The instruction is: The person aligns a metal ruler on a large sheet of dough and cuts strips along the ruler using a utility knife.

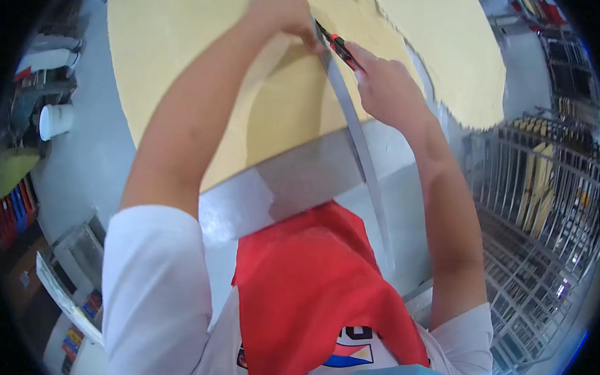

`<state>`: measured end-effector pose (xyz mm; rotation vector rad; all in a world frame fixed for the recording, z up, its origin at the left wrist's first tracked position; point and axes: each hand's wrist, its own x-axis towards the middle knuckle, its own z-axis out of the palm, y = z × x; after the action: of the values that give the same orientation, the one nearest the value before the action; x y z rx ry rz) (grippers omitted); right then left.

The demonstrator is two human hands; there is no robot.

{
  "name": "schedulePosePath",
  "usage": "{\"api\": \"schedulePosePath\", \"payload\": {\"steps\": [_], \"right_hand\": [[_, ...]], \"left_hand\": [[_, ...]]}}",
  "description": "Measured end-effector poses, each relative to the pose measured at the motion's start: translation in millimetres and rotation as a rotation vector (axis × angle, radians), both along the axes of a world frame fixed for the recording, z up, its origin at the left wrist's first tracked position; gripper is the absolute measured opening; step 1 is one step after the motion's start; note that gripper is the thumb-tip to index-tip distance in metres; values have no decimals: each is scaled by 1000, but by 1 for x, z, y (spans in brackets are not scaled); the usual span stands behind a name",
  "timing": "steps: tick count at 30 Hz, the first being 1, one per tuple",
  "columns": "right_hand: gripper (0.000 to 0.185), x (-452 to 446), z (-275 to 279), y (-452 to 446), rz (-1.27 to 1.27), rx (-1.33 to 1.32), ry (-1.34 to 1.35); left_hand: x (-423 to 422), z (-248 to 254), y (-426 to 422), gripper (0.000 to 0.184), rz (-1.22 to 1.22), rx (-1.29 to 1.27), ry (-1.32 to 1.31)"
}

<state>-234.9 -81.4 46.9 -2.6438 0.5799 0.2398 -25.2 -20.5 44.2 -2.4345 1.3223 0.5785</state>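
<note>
A large pale yellow sheet (178, 71) lies over a metal table (300, 181). Across it runs a long metal strip (358, 143), whose near end extends past the table's front edge. My right hand (392, 91) is closed around a red and black cutter (344, 51), its tip beside the strip near the far part of the sheet. My left hand (286, 15) rests on the sheet just left of the strip, its fingers bent down and partly hidden, so what they hold cannot be made out. A second pale sheet (450, 54) with a ragged edge lies to the right.
Metal racks (538, 176) with wire shelves stand at the right. On the left are a white bucket (56, 122), red and blue items (15, 207) and a light-coloured panel (65, 298). A red apron (310, 280) hangs between my arms and the table edge.
</note>
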Motion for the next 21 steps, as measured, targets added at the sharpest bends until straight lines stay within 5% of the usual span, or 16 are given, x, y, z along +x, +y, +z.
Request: {"api": "schedulePosePath", "payload": {"steps": [4,10,18,21], "right_hand": [[53,-93,-4,25,-78,45,-30],[60,-176,-13,45,-65,31,3],[56,-230,2,67,-161,175,53],[43,-296,1,85,-363,278,-121]], "left_hand": [[-6,-3,-1,116,-79,-71,1],[-3,-10,-18,89,-156,56,-97],[22,-28,-24,65,-319,-79,199],[14,-13,-29,92,-276,76,176]]}}
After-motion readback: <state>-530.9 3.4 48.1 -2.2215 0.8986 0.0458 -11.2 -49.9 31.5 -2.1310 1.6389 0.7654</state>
